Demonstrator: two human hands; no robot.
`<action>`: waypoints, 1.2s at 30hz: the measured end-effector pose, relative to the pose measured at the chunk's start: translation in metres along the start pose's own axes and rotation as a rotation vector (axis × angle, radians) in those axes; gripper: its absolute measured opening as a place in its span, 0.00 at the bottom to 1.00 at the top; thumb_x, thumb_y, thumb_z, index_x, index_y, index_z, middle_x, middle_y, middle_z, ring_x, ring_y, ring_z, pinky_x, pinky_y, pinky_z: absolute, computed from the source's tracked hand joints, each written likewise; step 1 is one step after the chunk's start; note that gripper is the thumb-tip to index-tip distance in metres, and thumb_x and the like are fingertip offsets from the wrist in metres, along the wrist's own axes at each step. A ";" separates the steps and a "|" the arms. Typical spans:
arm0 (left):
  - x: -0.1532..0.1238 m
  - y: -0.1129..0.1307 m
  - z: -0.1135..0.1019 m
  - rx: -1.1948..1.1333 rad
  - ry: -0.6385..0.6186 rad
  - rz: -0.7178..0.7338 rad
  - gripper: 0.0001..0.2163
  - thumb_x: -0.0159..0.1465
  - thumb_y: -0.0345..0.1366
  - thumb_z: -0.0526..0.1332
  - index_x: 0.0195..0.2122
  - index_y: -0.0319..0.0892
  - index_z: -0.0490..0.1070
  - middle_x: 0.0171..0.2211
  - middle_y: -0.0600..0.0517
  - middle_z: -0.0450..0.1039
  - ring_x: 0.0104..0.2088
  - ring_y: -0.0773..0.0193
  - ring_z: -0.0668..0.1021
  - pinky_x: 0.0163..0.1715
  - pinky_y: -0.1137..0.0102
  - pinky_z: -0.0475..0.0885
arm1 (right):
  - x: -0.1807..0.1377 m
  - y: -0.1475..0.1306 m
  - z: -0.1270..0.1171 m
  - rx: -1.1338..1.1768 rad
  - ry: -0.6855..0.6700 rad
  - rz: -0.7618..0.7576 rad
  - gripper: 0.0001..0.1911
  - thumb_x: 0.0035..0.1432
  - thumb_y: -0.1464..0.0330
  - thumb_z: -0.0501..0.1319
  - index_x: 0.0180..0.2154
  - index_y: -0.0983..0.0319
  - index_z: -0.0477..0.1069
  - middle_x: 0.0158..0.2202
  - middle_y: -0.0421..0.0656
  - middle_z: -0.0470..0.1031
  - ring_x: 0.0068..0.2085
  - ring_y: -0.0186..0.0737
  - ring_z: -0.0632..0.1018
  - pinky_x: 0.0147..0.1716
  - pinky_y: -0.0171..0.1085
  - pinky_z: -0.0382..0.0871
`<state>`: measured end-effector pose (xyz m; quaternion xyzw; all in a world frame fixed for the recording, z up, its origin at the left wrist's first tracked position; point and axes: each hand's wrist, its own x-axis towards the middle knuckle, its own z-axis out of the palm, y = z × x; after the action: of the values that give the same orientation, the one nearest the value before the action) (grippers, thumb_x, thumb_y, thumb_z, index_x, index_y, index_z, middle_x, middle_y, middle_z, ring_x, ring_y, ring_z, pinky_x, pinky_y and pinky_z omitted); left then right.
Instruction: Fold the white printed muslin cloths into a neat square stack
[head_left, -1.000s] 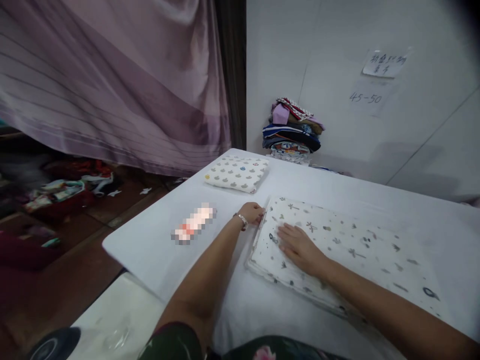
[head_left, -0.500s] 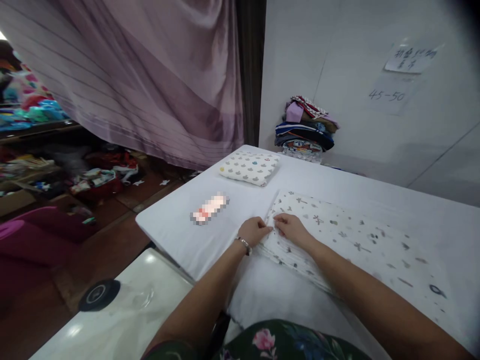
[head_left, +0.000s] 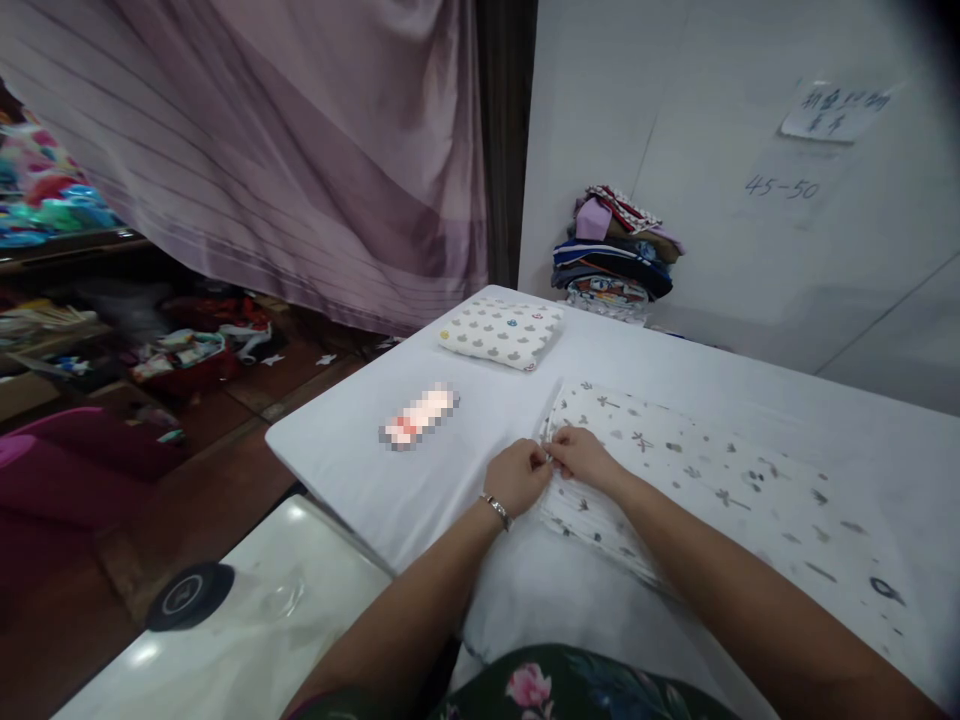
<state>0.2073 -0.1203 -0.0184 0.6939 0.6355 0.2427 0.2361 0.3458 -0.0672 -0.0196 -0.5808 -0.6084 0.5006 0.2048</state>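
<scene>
A white cloth with small grey prints (head_left: 712, 480) lies folded flat on the white table (head_left: 360, 470). My left hand (head_left: 521, 476), a bracelet on its wrist, is closed in a pinch on the cloth's left edge. My right hand (head_left: 581, 457) pinches the same edge right beside it, the fingertips of both hands touching. A folded white cloth with grey dots (head_left: 501, 334) rests farther back on the table, apart from both hands.
A blurred-out small item (head_left: 418, 416) lies on the table left of my hands. A stack of folded coloured clothes (head_left: 615, 255) stands against the back wall. A purple curtain (head_left: 262, 150) hangs at left; clutter covers the floor below it. A glossy white surface with a black disc (head_left: 184, 595) adjoins the table's near-left corner.
My right hand slid from lying flat on the printed cloth to its left edge. Both hands came together there and pinched the edge. The view shifted slightly.
</scene>
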 end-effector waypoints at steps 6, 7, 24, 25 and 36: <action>0.005 -0.013 -0.005 -0.161 -0.051 -0.123 0.12 0.57 0.46 0.55 0.33 0.44 0.71 0.26 0.55 0.72 0.26 0.67 0.71 0.25 0.73 0.59 | -0.001 0.001 -0.004 0.128 -0.063 0.056 0.06 0.54 0.69 0.57 0.26 0.63 0.63 0.18 0.37 0.71 0.14 0.28 0.69 0.10 0.26 0.53; 0.006 -0.014 -0.006 -0.168 -0.060 -0.123 0.13 0.56 0.46 0.56 0.33 0.44 0.71 0.25 0.55 0.72 0.26 0.67 0.71 0.25 0.73 0.59 | -0.001 0.001 -0.004 0.143 -0.065 0.057 0.06 0.54 0.69 0.58 0.26 0.63 0.63 0.18 0.37 0.71 0.14 0.28 0.70 0.10 0.26 0.53; 0.011 -0.029 -0.008 -0.309 -0.245 -0.123 0.18 0.55 0.49 0.54 0.20 0.39 0.67 0.14 0.57 0.60 0.18 0.72 0.62 0.18 0.75 0.55 | 0.000 -0.015 0.003 0.246 -0.037 0.099 0.08 0.53 0.72 0.59 0.24 0.63 0.61 0.16 0.37 0.71 0.13 0.27 0.68 0.09 0.25 0.52; 0.011 -0.029 -0.009 -0.294 -0.247 -0.110 0.19 0.55 0.50 0.53 0.18 0.39 0.66 0.13 0.57 0.59 0.18 0.72 0.62 0.18 0.75 0.54 | 0.001 -0.016 0.005 0.239 -0.037 0.103 0.08 0.53 0.72 0.59 0.24 0.63 0.61 0.16 0.37 0.70 0.13 0.27 0.68 0.09 0.25 0.51; 0.007 -0.032 -0.018 -0.346 -0.337 -0.087 0.20 0.48 0.54 0.60 0.21 0.39 0.69 0.17 0.58 0.60 0.20 0.72 0.61 0.19 0.75 0.53 | -0.002 -0.020 0.010 0.234 -0.097 0.118 0.05 0.54 0.74 0.58 0.27 0.64 0.62 0.18 0.38 0.72 0.16 0.29 0.71 0.11 0.26 0.59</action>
<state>0.1721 -0.1104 -0.0245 0.6461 0.5652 0.2182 0.4642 0.3281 -0.0689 -0.0066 -0.5628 -0.5200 0.6067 0.2115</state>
